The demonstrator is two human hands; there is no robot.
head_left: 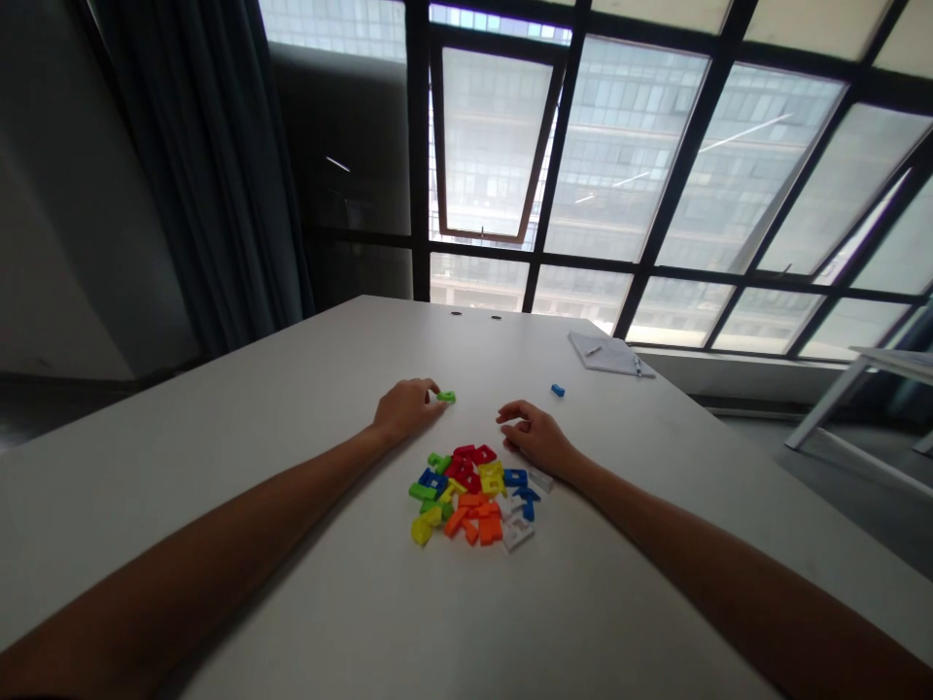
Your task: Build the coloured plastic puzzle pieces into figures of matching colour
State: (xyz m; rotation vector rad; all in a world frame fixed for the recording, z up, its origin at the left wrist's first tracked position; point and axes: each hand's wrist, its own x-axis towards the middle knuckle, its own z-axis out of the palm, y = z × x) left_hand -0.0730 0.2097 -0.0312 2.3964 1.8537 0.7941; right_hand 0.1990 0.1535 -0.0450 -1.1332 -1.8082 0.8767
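My left hand [408, 406] pinches a small light-green plastic block [447, 397] between thumb and fingers, at or just above the white table [292, 389]. My right hand [535, 433] hovers or rests beyond the pile's right side, fingers apart and curved, with nothing visible in it. Between my forearms lies a loose pile of small plastic blocks, several of each colour: red [464, 474], orange [490, 529], yellow [492, 477], green [423, 491], blue [515, 477] and white [518, 533]. A single blue block [558, 390] lies apart, beyond my right hand.
Paper sheets [610, 354] with pens on them lie near the table's far right edge. Two dark round fittings [496, 317] sit at the far end. Behind stand large windows [619, 146] and a dark curtain [204, 175]. Another white table [893, 365] is at the right.
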